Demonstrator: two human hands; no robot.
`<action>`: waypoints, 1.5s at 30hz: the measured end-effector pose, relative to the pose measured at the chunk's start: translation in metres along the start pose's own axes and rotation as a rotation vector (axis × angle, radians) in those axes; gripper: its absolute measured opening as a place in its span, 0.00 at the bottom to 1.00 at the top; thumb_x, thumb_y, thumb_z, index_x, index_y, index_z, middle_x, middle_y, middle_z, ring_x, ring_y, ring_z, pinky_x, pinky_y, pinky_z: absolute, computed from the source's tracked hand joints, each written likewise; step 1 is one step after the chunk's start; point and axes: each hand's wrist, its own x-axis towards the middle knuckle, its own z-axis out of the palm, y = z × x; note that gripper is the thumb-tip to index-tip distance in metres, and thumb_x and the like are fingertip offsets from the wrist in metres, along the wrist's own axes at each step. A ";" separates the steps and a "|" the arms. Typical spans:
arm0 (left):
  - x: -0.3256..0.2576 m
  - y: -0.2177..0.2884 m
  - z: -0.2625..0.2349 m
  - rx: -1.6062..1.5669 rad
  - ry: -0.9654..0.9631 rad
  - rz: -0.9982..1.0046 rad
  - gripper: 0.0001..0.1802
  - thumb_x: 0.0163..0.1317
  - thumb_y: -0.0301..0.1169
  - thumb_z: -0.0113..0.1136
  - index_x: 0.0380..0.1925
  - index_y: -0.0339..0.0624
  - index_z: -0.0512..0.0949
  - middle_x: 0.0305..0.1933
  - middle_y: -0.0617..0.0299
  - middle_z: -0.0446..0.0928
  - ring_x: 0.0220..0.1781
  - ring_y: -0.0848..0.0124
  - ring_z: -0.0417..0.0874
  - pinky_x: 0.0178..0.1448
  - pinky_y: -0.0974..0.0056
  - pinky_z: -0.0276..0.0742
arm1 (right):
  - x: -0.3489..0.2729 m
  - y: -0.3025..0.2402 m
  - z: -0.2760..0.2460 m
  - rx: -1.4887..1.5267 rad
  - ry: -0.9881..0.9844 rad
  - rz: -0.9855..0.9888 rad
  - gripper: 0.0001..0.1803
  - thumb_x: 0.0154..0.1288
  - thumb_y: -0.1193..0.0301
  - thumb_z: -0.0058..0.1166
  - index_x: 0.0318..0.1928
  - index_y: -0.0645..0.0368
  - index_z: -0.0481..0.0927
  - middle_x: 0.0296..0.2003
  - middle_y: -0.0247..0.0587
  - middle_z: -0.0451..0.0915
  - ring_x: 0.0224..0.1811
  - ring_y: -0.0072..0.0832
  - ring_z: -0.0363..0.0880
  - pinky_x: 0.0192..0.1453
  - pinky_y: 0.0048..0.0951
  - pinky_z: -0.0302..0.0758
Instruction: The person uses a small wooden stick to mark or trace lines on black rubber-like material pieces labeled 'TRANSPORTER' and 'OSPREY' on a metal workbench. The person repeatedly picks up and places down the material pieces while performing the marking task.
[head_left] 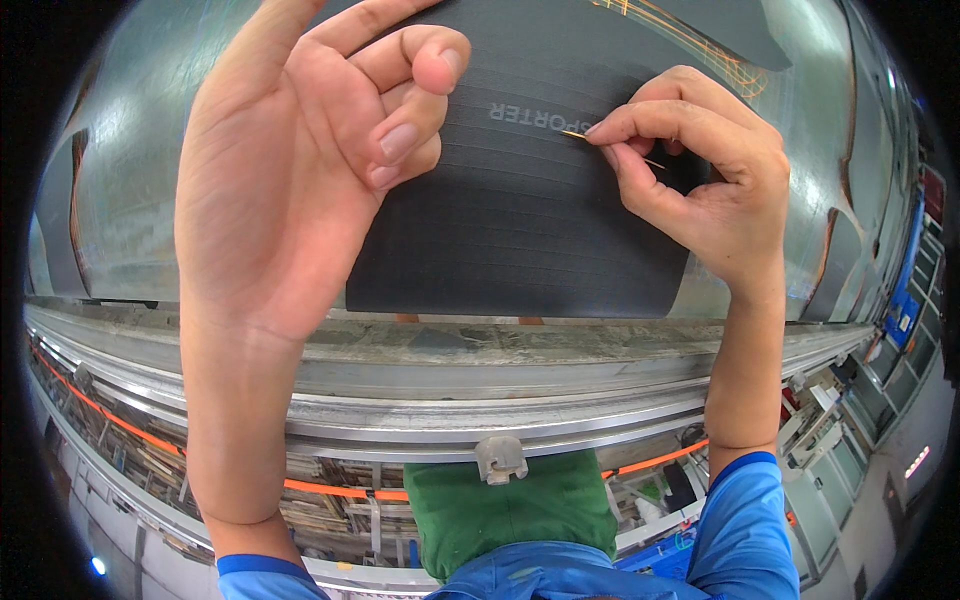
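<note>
A black sheet (510, 240) with faint parallel lines and pale lettering lies flat on the worktable. Over its right part, my right hand (710, 160) pinches a thin needle-like tool (573, 134) between thumb and fingertips. Its golden tip points left above the lettering, while its thin other end shows below the fingers. At the left, my left hand (290, 170) is raised with its palm showing and nothing seen in it. Its lower fingers curl loosely; the thumb and one finger run out past the top edge, so their tips are hidden.
Loose orange threads (710, 55) lie along the sheet's far right edge. Dark sheet offcuts (62, 210) rest on the greenish tabletop (130, 200). A metal rail (400, 420) with a grey clamp-like block (500, 460) runs along the near edge, and an orange strip (330, 488) passes below.
</note>
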 end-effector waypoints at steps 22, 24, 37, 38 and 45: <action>-0.001 -0.004 -0.002 0.017 0.005 0.034 0.37 0.79 0.53 0.41 0.62 0.22 0.58 0.25 0.56 0.77 0.17 0.73 0.71 0.25 0.71 0.67 | 0.000 -0.001 0.001 -0.030 -0.003 -0.004 0.12 0.48 0.87 0.64 0.34 0.59 0.89 0.30 0.31 0.82 0.31 0.18 0.78 0.30 0.18 0.68; 0.000 -0.003 -0.003 0.012 0.000 0.030 0.37 0.79 0.53 0.41 0.62 0.22 0.58 0.26 0.56 0.77 0.17 0.73 0.71 0.25 0.71 0.67 | 0.001 -0.001 0.000 -0.032 -0.005 -0.008 0.12 0.48 0.87 0.64 0.34 0.59 0.89 0.29 0.31 0.81 0.31 0.18 0.77 0.30 0.18 0.68; -0.001 -0.001 0.001 0.002 0.044 -0.007 0.35 0.78 0.53 0.42 0.61 0.24 0.61 0.25 0.56 0.77 0.17 0.73 0.71 0.25 0.72 0.67 | 0.001 -0.001 0.001 -0.030 -0.004 -0.013 0.12 0.48 0.87 0.65 0.34 0.59 0.89 0.29 0.31 0.81 0.30 0.17 0.77 0.30 0.18 0.68; -0.001 0.001 0.006 -0.001 0.104 -0.028 0.35 0.78 0.53 0.42 0.60 0.24 0.61 0.25 0.56 0.76 0.17 0.73 0.71 0.25 0.72 0.67 | 0.001 -0.002 0.001 -0.029 -0.006 -0.012 0.12 0.48 0.87 0.65 0.34 0.59 0.89 0.29 0.31 0.81 0.30 0.17 0.77 0.30 0.18 0.68; -0.001 -0.006 -0.004 0.030 -0.020 0.060 0.35 0.78 0.53 0.42 0.61 0.24 0.61 0.24 0.57 0.76 0.17 0.73 0.71 0.25 0.72 0.67 | 0.001 0.000 0.000 -0.025 -0.015 -0.011 0.12 0.49 0.87 0.64 0.34 0.60 0.88 0.29 0.31 0.81 0.31 0.17 0.76 0.31 0.18 0.68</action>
